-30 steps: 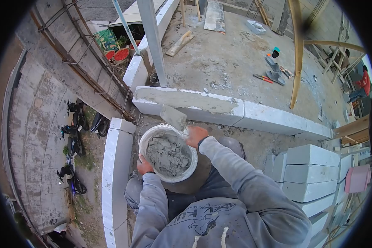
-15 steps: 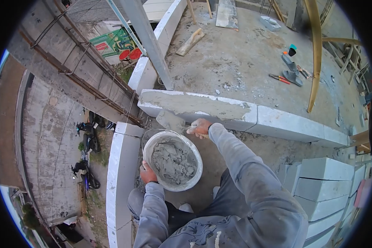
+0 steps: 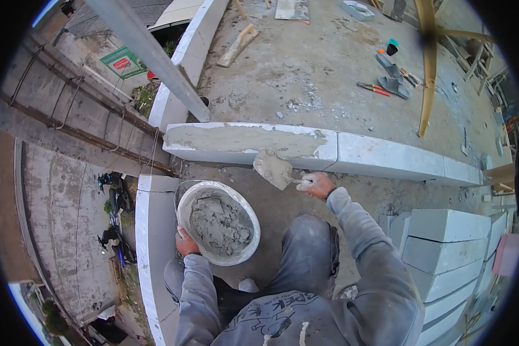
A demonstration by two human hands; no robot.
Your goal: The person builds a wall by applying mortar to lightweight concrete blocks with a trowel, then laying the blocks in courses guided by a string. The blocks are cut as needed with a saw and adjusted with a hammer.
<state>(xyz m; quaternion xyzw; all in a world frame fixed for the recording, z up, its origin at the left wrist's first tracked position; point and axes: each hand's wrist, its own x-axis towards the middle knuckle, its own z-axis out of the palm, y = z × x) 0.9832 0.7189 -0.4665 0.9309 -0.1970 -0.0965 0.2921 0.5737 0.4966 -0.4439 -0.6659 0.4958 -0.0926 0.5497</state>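
Note:
My left hand [image 3: 187,241] grips the near-left rim of a white bucket [image 3: 249,254], which leans slightly. Thick grey mortar [image 3: 219,225] fills much of it, lumpy on top. My right hand [image 3: 317,185] is closed around the handle of a trowel [image 3: 273,169], whose broad blade is coated with mortar. That blade is beside the front face of a low white block wall [image 3: 225,153]; whether it touches cannot be made out. A layer of wet mortar [image 3: 242,138] covers the top of the wall's left block.
White blocks [image 3: 444,254] are stacked at the right. A metal post [image 3: 150,57] and a rebar column [image 3: 86,115] stand at the left. Beyond the wall lie a wooden float [image 3: 237,46], sandals [image 3: 393,86] and red-handled pliers [image 3: 375,89]. A drop to the street is on the left.
My right hand has moved right with the trowel, and the blade now shows more fully. My left hand stays on the bucket. The whole view has shifted somewhat.

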